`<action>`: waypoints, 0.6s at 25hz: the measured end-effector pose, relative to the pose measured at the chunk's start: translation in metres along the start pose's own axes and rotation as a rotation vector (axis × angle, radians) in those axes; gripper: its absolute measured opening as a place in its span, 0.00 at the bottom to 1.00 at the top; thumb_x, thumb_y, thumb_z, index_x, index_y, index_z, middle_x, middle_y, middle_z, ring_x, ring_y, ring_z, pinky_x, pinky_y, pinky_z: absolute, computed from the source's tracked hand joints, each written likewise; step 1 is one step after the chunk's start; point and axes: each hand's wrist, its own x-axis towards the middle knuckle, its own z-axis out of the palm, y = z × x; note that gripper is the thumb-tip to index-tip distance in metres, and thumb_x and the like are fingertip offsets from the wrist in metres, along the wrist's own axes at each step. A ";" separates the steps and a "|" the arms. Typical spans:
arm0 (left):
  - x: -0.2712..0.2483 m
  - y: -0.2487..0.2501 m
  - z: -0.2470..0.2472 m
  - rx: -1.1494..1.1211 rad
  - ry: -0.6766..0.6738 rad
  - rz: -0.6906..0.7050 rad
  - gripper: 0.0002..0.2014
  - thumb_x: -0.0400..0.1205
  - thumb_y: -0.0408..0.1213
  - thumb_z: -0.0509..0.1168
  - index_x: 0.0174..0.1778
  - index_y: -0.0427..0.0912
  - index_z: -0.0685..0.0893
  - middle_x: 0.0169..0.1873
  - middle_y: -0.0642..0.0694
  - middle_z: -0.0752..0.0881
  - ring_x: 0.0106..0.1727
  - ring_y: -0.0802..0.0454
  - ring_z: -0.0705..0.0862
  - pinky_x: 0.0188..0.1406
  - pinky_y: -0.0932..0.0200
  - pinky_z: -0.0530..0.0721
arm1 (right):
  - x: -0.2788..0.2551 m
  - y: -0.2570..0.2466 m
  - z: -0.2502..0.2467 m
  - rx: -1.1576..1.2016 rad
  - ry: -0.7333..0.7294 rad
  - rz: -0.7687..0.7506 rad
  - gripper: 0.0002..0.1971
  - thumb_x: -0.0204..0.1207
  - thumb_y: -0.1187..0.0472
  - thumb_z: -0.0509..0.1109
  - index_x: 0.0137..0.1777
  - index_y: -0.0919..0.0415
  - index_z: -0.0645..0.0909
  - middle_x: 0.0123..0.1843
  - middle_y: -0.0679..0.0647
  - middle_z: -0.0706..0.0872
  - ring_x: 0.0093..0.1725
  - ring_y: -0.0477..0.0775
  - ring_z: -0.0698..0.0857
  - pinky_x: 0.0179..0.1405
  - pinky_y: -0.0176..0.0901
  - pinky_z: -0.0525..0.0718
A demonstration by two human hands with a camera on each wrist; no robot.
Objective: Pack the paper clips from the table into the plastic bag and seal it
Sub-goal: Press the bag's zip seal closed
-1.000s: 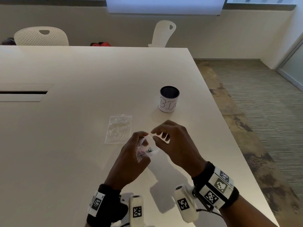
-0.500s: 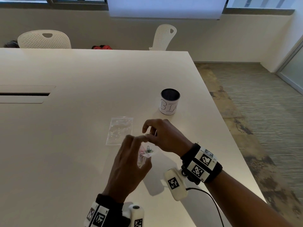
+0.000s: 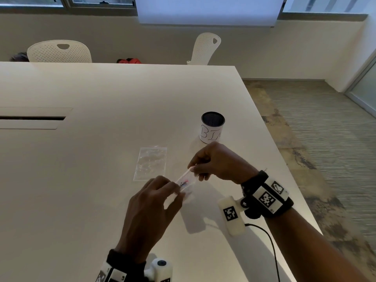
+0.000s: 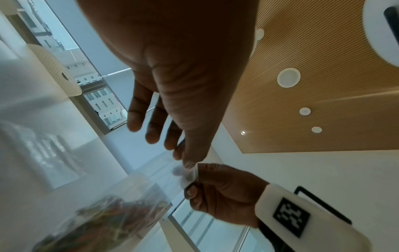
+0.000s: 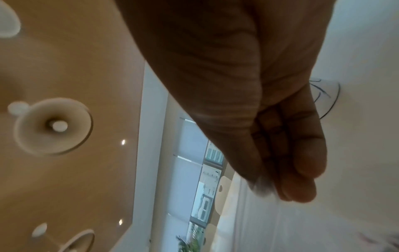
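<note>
Clear plastic bag with coloured paper clips inside hangs above the worktop, stretched between both hands. The left hand pinches its near-left end between thumb and fingers, the other fingers loosely extended. The right hand pinches the far-right end between thumb and curled fingers. A second clear bag lies flat just left of them; a labelled cup stands farther away.
</note>
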 end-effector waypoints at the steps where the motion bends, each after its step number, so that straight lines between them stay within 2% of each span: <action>1: 0.004 0.000 -0.004 -0.017 0.015 -0.005 0.11 0.79 0.51 0.73 0.45 0.47 0.89 0.44 0.56 0.87 0.37 0.60 0.82 0.29 0.64 0.85 | -0.005 0.002 -0.005 0.062 -0.006 0.017 0.07 0.79 0.66 0.78 0.53 0.70 0.91 0.41 0.65 0.95 0.36 0.55 0.93 0.39 0.38 0.92; 3: 0.014 0.000 -0.009 -0.084 0.049 -0.019 0.09 0.80 0.47 0.72 0.47 0.45 0.90 0.46 0.54 0.88 0.38 0.60 0.84 0.32 0.64 0.87 | -0.016 0.005 -0.015 0.145 -0.024 0.018 0.08 0.80 0.67 0.77 0.56 0.70 0.91 0.43 0.64 0.95 0.41 0.54 0.94 0.45 0.39 0.93; 6: 0.024 -0.003 -0.010 -0.208 0.101 -0.031 0.05 0.81 0.36 0.74 0.51 0.44 0.92 0.47 0.55 0.91 0.41 0.61 0.89 0.40 0.62 0.90 | -0.033 0.012 -0.026 0.216 -0.049 -0.004 0.12 0.78 0.72 0.77 0.61 0.69 0.89 0.48 0.61 0.95 0.48 0.55 0.95 0.53 0.40 0.92; 8: 0.028 -0.002 -0.010 -0.255 0.120 -0.062 0.10 0.80 0.34 0.76 0.56 0.46 0.92 0.45 0.57 0.92 0.42 0.64 0.90 0.44 0.69 0.90 | -0.040 0.016 -0.023 0.147 0.036 -0.040 0.11 0.76 0.69 0.81 0.58 0.64 0.90 0.47 0.58 0.95 0.48 0.55 0.94 0.51 0.41 0.92; 10: 0.030 0.001 -0.010 -0.262 0.114 -0.102 0.14 0.78 0.36 0.78 0.60 0.50 0.91 0.42 0.60 0.93 0.43 0.69 0.91 0.47 0.78 0.85 | -0.044 0.022 -0.015 -0.017 0.190 -0.125 0.06 0.74 0.62 0.83 0.49 0.60 0.92 0.45 0.54 0.93 0.44 0.53 0.91 0.48 0.45 0.92; 12: 0.030 0.002 -0.008 -0.293 0.093 -0.150 0.12 0.77 0.36 0.79 0.56 0.51 0.94 0.41 0.63 0.93 0.44 0.72 0.91 0.49 0.81 0.82 | -0.050 0.026 -0.012 -0.066 0.245 -0.198 0.05 0.74 0.61 0.83 0.44 0.60 0.91 0.48 0.50 0.91 0.46 0.48 0.90 0.53 0.45 0.91; 15: 0.026 0.002 -0.008 -0.434 -0.010 -0.255 0.07 0.76 0.37 0.80 0.46 0.54 0.96 0.40 0.65 0.94 0.45 0.69 0.92 0.53 0.77 0.83 | -0.065 0.032 -0.016 0.125 0.135 -0.164 0.03 0.77 0.65 0.81 0.46 0.64 0.90 0.52 0.53 0.94 0.54 0.50 0.94 0.62 0.42 0.90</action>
